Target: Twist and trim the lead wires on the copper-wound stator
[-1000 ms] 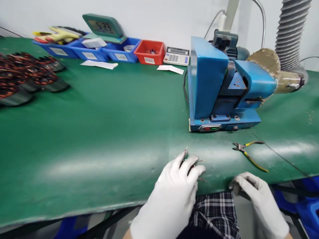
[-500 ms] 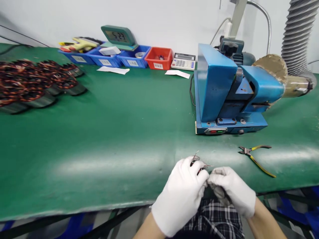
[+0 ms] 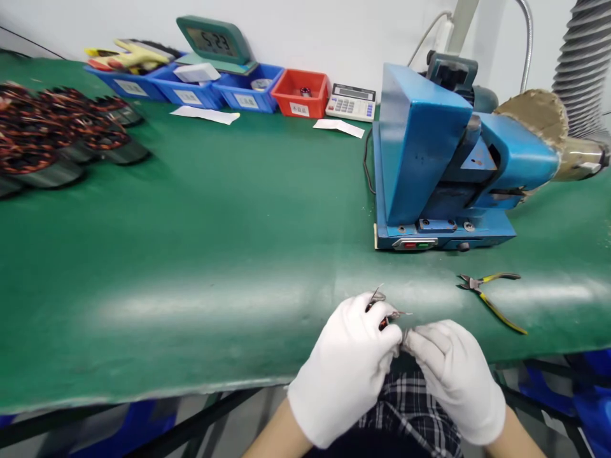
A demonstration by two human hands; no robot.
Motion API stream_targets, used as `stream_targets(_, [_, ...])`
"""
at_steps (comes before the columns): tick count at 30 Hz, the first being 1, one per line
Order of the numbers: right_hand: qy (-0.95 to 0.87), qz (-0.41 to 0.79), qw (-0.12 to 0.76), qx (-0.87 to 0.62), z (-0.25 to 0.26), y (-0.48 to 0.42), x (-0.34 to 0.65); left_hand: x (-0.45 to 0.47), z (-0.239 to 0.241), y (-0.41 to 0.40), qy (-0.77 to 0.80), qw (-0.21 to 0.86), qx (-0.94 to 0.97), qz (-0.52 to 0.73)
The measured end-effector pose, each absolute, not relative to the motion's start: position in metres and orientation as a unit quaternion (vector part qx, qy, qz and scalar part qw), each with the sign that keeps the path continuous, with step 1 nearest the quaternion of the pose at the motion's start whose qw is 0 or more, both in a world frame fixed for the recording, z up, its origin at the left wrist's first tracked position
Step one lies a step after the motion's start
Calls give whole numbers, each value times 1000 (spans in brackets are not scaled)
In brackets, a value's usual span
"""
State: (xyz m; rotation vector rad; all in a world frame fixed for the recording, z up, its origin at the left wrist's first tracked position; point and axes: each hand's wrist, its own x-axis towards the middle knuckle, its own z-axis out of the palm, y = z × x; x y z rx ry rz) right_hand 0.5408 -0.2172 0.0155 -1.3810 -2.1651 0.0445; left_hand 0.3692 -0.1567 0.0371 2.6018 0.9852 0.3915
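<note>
My left hand (image 3: 347, 366), in a white glove, is closed around a copper-wound stator (image 3: 384, 324) at the bench's front edge. Thin wire ends stick out between its fingers, while most of the stator stays hidden by the glove. Close beside it, my right hand (image 3: 453, 375), also gloved, has its thumb and fingers pinched together near the stator's right side. What lies in that pinch is too small to make out. A pair of cutting pliers (image 3: 472, 284) with yellow handles rests spread apart on the green bench, to the right beyond my right hand.
A blue machine (image 3: 424, 152) with a ribbed duct (image 3: 583, 70) stands at the back right. Several wound stators (image 3: 42, 168) crowd the left. Along the wall are blue bins (image 3: 248, 100), a red bin (image 3: 300, 109), a calculator (image 3: 352, 102) and a clock (image 3: 214, 43).
My right hand has turned, its back now more upward, with the fingertips still pinched beside the stator. My left hand keeps its hold. The whole view has shifted slightly.
</note>
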Motion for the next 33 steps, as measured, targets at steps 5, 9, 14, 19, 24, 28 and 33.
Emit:
stream_targets(5, [-724, 286, 255, -573, 26, -208, 574, 370, 40, -156, 340, 203, 910, 125])
stream_targets(9, [-519, 400, 328, -681, 25, -219, 575, 371, 40, -155, 341, 227, 903, 130])
stream_targets(14, [-364, 530, 418, -641, 16, -221, 533, 375, 37, -155, 351, 229, 899, 129])
stream_targets(19, [-270, 535, 443, -667, 15, -219, 515, 377, 33, -158, 371, 237, 886, 148])
stream_targets(24, [-257, 535, 436, -677, 14, -234, 518, 378, 32, -156, 367, 242, 883, 164])
stream_targets(28, [-299, 433, 471, -708, 11, -239, 521, 378, 32, -155, 364, 237, 885, 169])
stream_targets(33, [-384, 370, 469, -704, 16, -235, 515, 377, 30, -157, 366, 242, 885, 155])
